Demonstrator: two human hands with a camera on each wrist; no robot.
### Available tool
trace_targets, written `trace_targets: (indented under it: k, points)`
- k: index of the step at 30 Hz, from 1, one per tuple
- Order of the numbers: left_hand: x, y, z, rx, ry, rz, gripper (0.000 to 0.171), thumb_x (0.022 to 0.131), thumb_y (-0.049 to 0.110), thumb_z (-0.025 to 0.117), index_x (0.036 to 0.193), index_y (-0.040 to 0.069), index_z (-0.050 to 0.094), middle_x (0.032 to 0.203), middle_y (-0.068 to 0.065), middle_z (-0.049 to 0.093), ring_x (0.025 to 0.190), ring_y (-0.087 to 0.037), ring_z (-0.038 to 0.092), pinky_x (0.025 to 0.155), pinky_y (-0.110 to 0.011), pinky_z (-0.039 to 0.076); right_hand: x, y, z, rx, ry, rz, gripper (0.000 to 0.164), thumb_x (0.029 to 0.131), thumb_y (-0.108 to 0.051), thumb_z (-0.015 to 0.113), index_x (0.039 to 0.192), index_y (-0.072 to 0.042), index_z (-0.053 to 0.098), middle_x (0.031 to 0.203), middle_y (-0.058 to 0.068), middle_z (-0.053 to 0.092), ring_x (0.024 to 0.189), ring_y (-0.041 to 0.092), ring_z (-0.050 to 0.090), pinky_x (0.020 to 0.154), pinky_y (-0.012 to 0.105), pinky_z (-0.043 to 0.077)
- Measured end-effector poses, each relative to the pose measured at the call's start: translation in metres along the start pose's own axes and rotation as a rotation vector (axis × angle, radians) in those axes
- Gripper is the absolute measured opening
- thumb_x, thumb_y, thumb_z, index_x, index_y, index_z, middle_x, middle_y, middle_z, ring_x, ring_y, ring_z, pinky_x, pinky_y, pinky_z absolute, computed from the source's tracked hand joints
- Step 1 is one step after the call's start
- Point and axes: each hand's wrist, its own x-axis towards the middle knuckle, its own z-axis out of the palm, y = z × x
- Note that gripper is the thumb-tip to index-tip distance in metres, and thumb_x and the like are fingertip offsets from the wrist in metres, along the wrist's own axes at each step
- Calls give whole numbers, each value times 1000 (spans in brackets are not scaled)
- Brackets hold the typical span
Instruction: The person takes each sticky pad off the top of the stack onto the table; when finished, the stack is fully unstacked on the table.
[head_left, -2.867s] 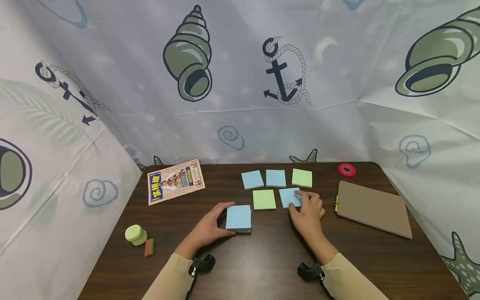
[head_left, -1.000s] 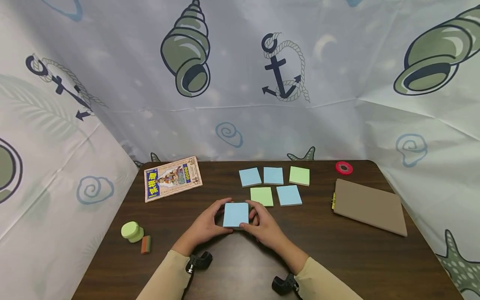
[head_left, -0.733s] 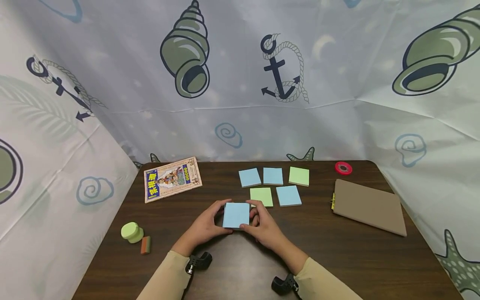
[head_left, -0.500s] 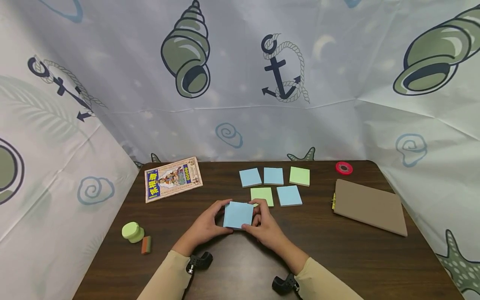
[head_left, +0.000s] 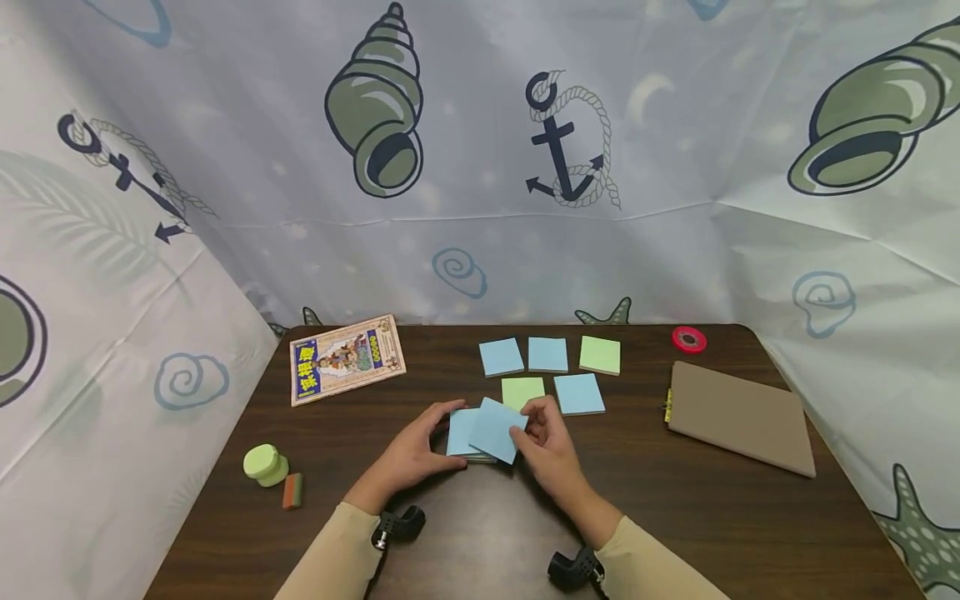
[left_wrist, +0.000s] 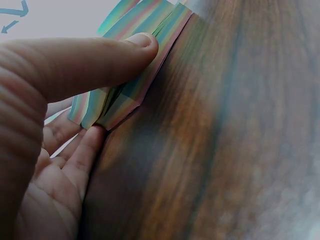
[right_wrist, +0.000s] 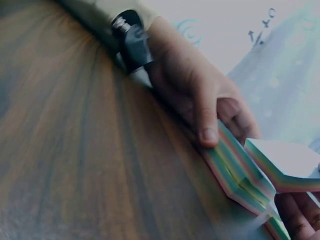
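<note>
In the head view my left hand (head_left: 411,447) grips a small stack of square sticky note pads (head_left: 460,430) by its left side, thumb at the near edge and fingers at the far edge. The left wrist view shows the striped, layered edges of the stack (left_wrist: 135,75) under the thumb. My right hand (head_left: 557,454) pinches one blue sticky note pad (head_left: 495,429) by its right side, turned and tilted over the stack. The right wrist view shows this pad (right_wrist: 287,162) raised from the stack at one end.
Behind the hands lie three blue pads, the closest a blue pad (head_left: 579,394), and two green pads, one a green pad (head_left: 600,355). A booklet (head_left: 347,360), green round container (head_left: 264,463) and two-tone eraser (head_left: 292,491) lie left; a red disc (head_left: 688,339) and brown folder (head_left: 738,417) right.
My right hand has left the blue pad at the back, come to the stack, and drawn its top blue pad rightward, turning it. My left hand keeps its grip.
</note>
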Motion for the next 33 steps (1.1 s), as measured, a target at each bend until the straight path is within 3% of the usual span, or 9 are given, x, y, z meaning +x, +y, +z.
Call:
trace_targets:
  k: [6, 11, 15, 21, 25, 33]
  points:
    - [0, 0, 0, 11, -7, 0, 97, 85, 28, 98, 166, 18, 45, 160, -1, 54, 149, -30, 56, 120, -53, 48, -1, 1, -13, -31, 49, -76, 23, 102, 8, 66, 123, 2, 58, 108, 20, 54, 79, 9, 49, 68, 19, 44]
    - [1, 2, 2, -7, -15, 2, 97, 84, 28, 98, 166, 19, 45, 160, -1, 54, 149, -30, 56, 121, -53, 48, -1, 2, -22, -103, 80, -116, 27, 100, 16, 58, 120, 1, 68, 114, 20, 64, 99, 23, 58, 85, 20, 49]
    - [0, 3, 0, -5, -7, -20, 98, 83, 28, 98, 166, 23, 45, 160, 2, 54, 149, -27, 56, 121, -52, 48, 2, 1, -19, -195, 123, -94, 35, 94, 18, 52, 115, 0, 73, 116, 14, 68, 107, 31, 60, 91, 25, 49]
    - [-1, 1, -1, 27, 4, -31, 98, 84, 30, 98, 166, 25, 45, 158, 2, 55, 148, -26, 57, 120, -53, 49, 5, 0, -15, -447, 201, -7, 17, 94, 1, 69, 101, -13, 74, 106, 2, 66, 106, 23, 64, 95, 39, 50]
    - [-1, 1, -1, 39, 7, -25, 97, 84, 31, 98, 165, 24, 45, 158, 0, 56, 147, -28, 58, 119, -54, 49, 7, 4, -14, -594, 173, -4, 17, 93, -9, 81, 102, -16, 68, 107, 1, 66, 110, 23, 63, 98, 47, 51]
    - [-2, 2, 0, 51, 3, -39, 97, 84, 31, 98, 166, 25, 45, 157, 3, 55, 147, -26, 58, 120, -54, 49, 7, 5, -14, -694, 121, -57, 23, 91, -8, 85, 106, -10, 68, 107, 8, 68, 106, 30, 60, 96, 48, 48]
